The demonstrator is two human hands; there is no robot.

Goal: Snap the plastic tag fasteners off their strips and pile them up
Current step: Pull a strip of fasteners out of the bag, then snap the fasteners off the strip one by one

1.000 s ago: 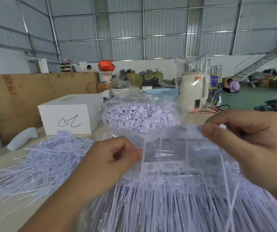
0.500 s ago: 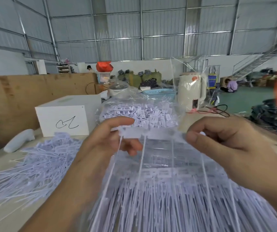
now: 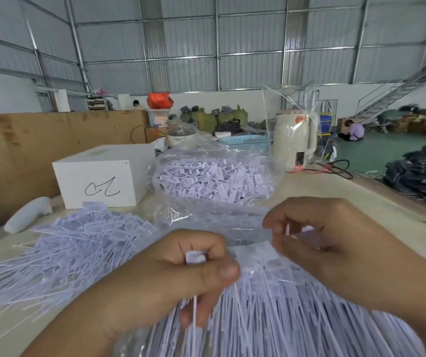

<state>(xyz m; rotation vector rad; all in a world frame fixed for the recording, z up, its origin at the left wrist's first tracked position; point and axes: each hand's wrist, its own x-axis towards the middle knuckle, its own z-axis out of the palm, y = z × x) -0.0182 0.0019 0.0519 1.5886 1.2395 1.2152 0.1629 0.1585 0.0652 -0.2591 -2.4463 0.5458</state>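
Left hand (image 3: 181, 276): I see it gripping a white tag fastener (image 3: 194, 257), tail hanging below the fist.
Right hand (image 3: 335, 248): pinching a thin stem; blurred.
Fastener strips (image 3: 297, 313): under both hands.
Loose pile (image 3: 78, 243): left.
Clear bag (image 3: 214, 181): beyond, holding tags.
White box (image 3: 101, 181): handwritten scrawl, unreadable.
Kettle (image 3: 294, 140): far.

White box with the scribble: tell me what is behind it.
Behind the white box stands a brown board and, to its right, a white pot under clear plastic. The box hides whatever lies on the table directly behind it.
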